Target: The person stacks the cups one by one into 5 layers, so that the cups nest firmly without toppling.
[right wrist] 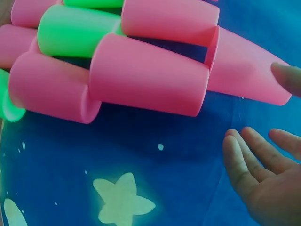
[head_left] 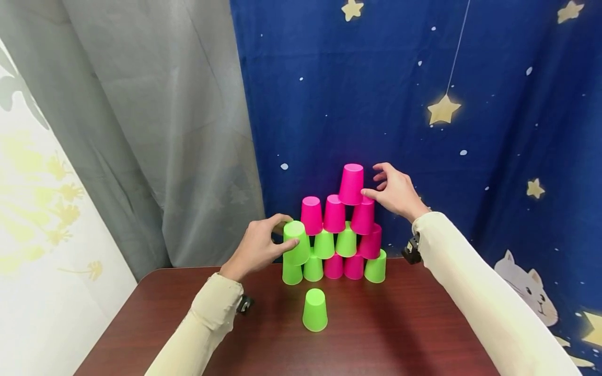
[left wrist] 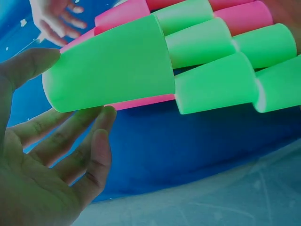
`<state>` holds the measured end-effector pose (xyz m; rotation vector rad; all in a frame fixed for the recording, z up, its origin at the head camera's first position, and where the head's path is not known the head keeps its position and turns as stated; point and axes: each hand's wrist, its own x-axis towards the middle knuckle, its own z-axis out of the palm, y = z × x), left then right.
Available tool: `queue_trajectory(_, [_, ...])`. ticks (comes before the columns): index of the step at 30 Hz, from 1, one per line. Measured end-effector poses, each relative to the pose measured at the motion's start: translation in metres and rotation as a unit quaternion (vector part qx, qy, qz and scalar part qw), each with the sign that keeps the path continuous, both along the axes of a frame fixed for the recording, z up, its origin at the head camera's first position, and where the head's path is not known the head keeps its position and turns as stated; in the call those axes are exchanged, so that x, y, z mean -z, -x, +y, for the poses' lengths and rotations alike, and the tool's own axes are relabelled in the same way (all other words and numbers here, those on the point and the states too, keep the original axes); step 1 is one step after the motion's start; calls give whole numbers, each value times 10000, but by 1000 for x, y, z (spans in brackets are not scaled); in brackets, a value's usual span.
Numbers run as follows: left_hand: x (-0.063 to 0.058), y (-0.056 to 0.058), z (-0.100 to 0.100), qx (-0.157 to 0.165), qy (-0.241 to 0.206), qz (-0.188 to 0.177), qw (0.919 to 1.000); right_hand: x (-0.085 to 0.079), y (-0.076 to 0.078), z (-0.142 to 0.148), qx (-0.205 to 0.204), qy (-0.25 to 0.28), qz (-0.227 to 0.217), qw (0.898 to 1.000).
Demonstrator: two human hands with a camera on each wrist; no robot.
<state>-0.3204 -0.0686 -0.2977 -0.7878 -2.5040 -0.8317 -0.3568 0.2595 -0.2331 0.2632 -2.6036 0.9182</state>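
My left hand [head_left: 256, 244] pinches an upside-down green cup [head_left: 295, 244] between thumb and fingers, at the left end of a wall of stacked cups. In the left wrist view this green cup [left wrist: 110, 66] overlaps the cups behind it, its wide rim toward the stack. At the top right, a pink cup [head_left: 351, 184] stands upside down above a row of pink cups [head_left: 311, 216]. My right hand [head_left: 397, 193] is beside that top cup, fingers spread and apart from it. In the right wrist view the thumb [right wrist: 288, 77] overlaps the top cup's narrow end.
Below the pink row are mixed rows of green and pink cups, the bottom one on the dark red-brown table [head_left: 263, 334]. A single green cup [head_left: 315, 310] stands upside down in front of the stack. A blue star-patterned curtain [head_left: 400, 78] hangs close behind, a grey curtain [head_left: 178, 130] to its left.
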Motion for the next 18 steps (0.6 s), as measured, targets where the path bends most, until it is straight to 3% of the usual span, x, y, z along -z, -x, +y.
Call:
queue_trajectory(7, [-18, 7, 9, 85, -265, -68, 9996, 18, -8, -1, 171, 150, 144, 9996])
queue_trajectory(18, [-42, 18, 20, 12, -264, -237, 9994, 44, -23, -3, 281, 449, 648, 9965])
